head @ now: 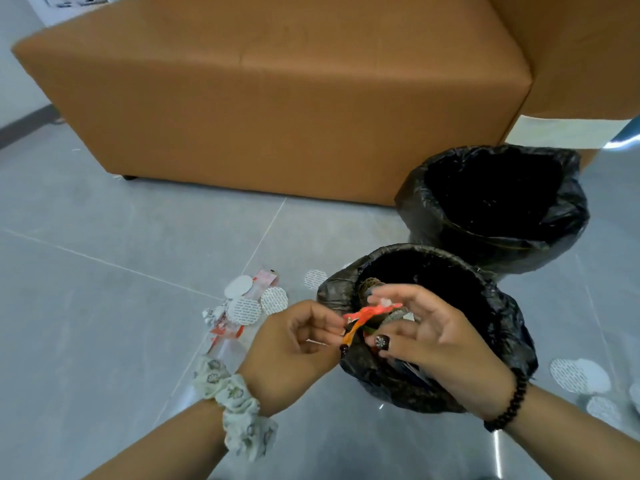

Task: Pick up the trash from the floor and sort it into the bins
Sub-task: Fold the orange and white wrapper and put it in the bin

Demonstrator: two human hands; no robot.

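Grey tile floor [104, 237], both hands on orange wrapper [363, 315] over near bin [512, 323]

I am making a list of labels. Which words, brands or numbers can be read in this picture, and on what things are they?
None can be read.
White discs: rows of tiny print, too small.
Red-white wrapper: too blurred.
Orange scrap in the hands: no text visible.

A brown sofa [277, 98] stands far across the grey tiled floor [86, 244]; far left, perhaps a white cabinet [69, 5].
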